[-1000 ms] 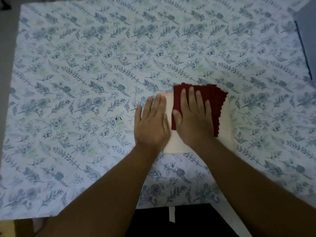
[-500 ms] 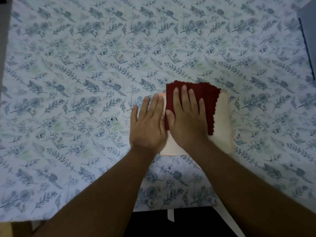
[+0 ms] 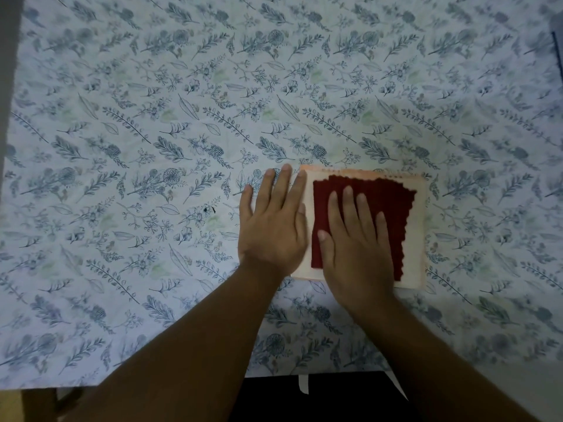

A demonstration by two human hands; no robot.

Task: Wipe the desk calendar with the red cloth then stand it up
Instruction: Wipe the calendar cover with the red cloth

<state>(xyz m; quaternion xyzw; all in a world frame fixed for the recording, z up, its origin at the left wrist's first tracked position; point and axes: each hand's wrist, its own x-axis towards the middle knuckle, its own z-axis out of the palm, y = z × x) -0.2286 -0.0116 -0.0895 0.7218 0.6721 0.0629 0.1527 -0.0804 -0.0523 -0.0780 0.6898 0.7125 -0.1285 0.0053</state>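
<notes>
Nearest the camera, two bare forearms reach in from the bottom edge across a table covered by a leaf-and-flower patterned tablecloth (image 3: 152, 132), whose near edge ends above a dark gap. Further out, the right hand (image 3: 356, 245) lies flat, palm down, on the red cloth (image 3: 387, 202), fingers straight and slightly spread, gripping nothing and only pressing the cloth down. The cloth has a zigzag-cut right edge and lies on the desk calendar (image 3: 416, 248), covering most of its middle and leaving pale strips bare at the left, right and far sides. The calendar lies flat on the tablecloth, right of centre, with its spiral binding along the far edge. The left hand (image 3: 272, 226) rests just beside the right, also flat and spread, fingers extended; its inner side overlaps the calendar's left edge while the rest sits on the tablecloth. Beyond the hands, the patterned cloth stretches to the far edge.
</notes>
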